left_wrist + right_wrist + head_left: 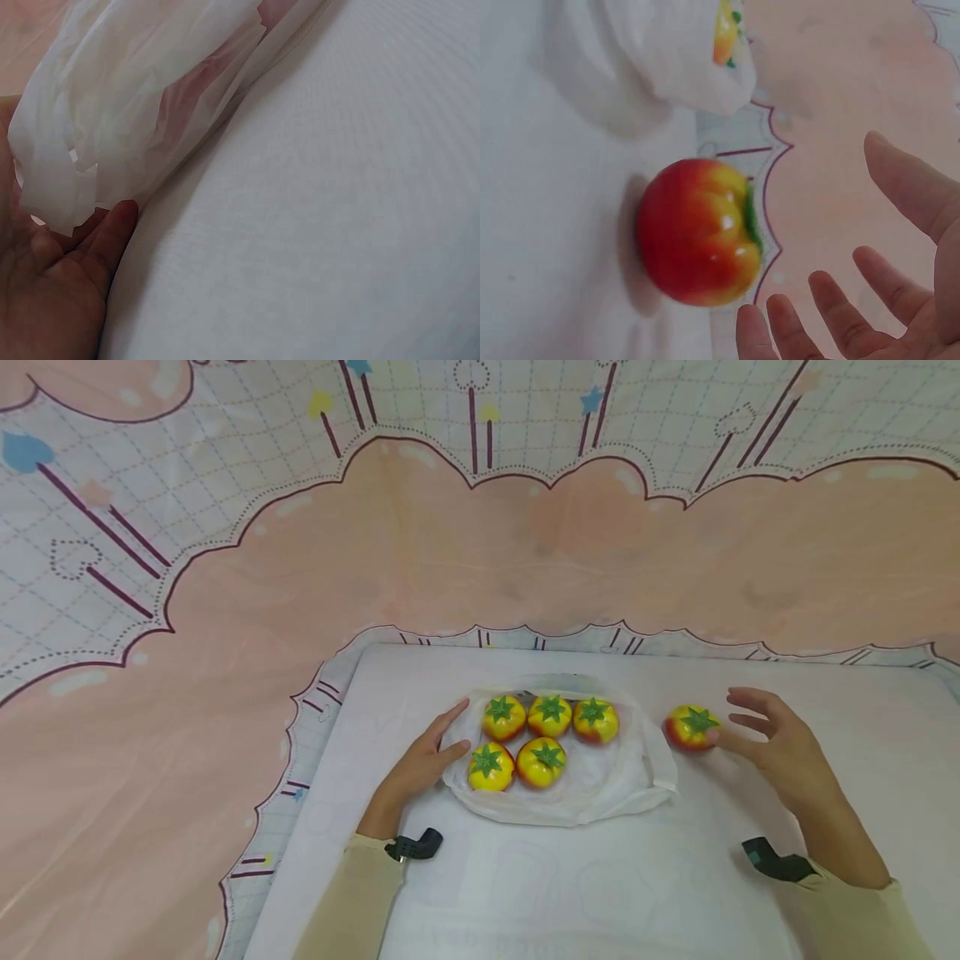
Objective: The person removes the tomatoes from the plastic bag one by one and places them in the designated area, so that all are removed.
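Observation:
Several glossy yellow-and-red tomatoes (542, 762) with green star-shaped tops sit in a white plastic bag (592, 806), whose mouth is spread wide. My left hand (420, 764) touches the bag's left side, thumb and forefinger extended along it. In the left wrist view, the thin plastic (112, 90) drapes over the hand and hides some fingers. Right of the bag, a single tomato (697, 232) rests on the table. My right hand (780, 752) is over its right side with fingers spread, the thumb overlapping the tomato in the head view. The right wrist view shows nothing in its grasp.
A white-covered table (570, 893) lies beneath everything. Behind it and on the left hangs a peach-coloured cloth (525, 560) with cloud outlines and a grid pattern. Each wrist wears a dark strap device, such as the black one (420, 845) on the left.

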Demonstrator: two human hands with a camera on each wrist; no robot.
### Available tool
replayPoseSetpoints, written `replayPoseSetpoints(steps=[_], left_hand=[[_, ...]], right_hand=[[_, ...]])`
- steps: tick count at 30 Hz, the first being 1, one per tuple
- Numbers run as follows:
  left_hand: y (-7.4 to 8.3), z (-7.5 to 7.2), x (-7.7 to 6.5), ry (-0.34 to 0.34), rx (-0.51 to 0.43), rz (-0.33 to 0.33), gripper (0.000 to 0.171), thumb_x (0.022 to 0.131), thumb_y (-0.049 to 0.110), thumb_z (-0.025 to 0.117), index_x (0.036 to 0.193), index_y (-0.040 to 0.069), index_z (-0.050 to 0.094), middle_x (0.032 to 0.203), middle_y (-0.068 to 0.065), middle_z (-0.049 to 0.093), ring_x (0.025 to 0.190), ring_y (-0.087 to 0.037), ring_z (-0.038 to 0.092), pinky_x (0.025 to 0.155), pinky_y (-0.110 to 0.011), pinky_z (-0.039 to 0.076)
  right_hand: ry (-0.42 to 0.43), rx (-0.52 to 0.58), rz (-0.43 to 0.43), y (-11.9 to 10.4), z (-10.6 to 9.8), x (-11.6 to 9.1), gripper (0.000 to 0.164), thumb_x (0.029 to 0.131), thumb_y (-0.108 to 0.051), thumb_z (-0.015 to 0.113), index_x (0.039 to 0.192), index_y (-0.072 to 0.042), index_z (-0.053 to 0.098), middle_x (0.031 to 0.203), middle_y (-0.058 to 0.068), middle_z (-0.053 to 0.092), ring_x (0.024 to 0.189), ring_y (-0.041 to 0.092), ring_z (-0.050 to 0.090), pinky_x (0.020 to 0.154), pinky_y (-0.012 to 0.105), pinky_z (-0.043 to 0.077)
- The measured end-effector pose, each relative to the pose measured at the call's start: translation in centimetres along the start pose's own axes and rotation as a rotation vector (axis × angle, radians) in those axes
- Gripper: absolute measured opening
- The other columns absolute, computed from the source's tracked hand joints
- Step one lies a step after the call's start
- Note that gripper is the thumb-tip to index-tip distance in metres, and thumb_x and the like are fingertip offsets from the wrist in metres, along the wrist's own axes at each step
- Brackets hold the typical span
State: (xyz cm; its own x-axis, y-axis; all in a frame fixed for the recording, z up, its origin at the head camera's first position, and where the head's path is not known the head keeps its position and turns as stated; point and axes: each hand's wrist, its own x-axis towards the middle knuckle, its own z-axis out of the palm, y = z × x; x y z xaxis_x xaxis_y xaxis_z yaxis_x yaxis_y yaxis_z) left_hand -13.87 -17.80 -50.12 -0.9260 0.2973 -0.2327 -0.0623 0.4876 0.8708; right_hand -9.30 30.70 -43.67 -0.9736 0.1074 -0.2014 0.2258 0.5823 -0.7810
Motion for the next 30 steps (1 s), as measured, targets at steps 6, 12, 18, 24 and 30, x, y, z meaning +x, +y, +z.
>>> replayPoseSetpoints(steps=[6,12,18,24,30], left_hand=[[0.0,0.0,0.0,0.001,0.003,0.000,0.063,0.101,0.039,0.061,0.153,0.058,0.030,0.171,0.008,0.021,0.160,-0.027,0.015,0.126,-0.061,0.015],[-0.1,0.0,-0.1,0.000,-0.006,0.002,0.063,0.101,0.038,0.061,0.153,0.057,0.030,0.171,0.008,0.020,0.160,-0.027,0.014,0.126,-0.062,0.013],[0.1,0.0,-0.1,-0.001,-0.013,0.016,0.064,0.101,0.039,0.062,0.155,0.054,0.030,0.171,0.005,0.020,0.160,-0.029,0.014,0.126,-0.063,0.014],[0.0,-0.1,-0.2,0.004,-0.019,0.016,0.064,0.101,0.038,0.061,0.154,0.055,0.031,0.171,0.006,0.021,0.159,-0.029,0.016,0.126,-0.061,0.014],[-0.1,0.0,-0.1,-0.005,-0.029,0.010,0.063,0.101,0.039,0.061,0.152,0.059,0.031,0.170,0.010,0.021,0.160,-0.025,0.015,0.127,-0.060,0.014]], right_hand=[[0.024,0.012,-0.024,-1.4,0.6,-0.2,0.085,0.092,-0.047,0.074,0.160,-0.020,0.031,0.163,0.017,0.034,0.143,0.044,0.041,0.104,0.064,0.046],[0.000,0.040,-0.070,-2.6,1.4,-0.5,0.076,0.093,-0.042,0.074,0.156,-0.020,0.039,0.159,0.013,0.040,0.139,0.038,0.046,0.098,0.035,0.057],[-0.032,0.094,-0.101,-3.9,2.2,-1.1,0.069,0.093,-0.040,0.074,0.152,-0.024,0.043,0.154,0.010,0.045,0.134,0.028,0.051,0.106,0.045,0.053],[-0.049,0.110,-0.142,-4.6,3.1,-1.2,0.068,0.092,-0.039,0.076,0.150,-0.019,0.047,0.148,0.012,0.051,0.132,0.031,0.054,0.096,0.022,0.055],[-0.078,0.112,-0.140,-4.8,3.9,-1.0,0.068,0.093,-0.041,0.074,0.150,-0.018,0.046,0.146,0.014,0.055,0.129,0.032,0.058,0.090,0.015,0.054]])
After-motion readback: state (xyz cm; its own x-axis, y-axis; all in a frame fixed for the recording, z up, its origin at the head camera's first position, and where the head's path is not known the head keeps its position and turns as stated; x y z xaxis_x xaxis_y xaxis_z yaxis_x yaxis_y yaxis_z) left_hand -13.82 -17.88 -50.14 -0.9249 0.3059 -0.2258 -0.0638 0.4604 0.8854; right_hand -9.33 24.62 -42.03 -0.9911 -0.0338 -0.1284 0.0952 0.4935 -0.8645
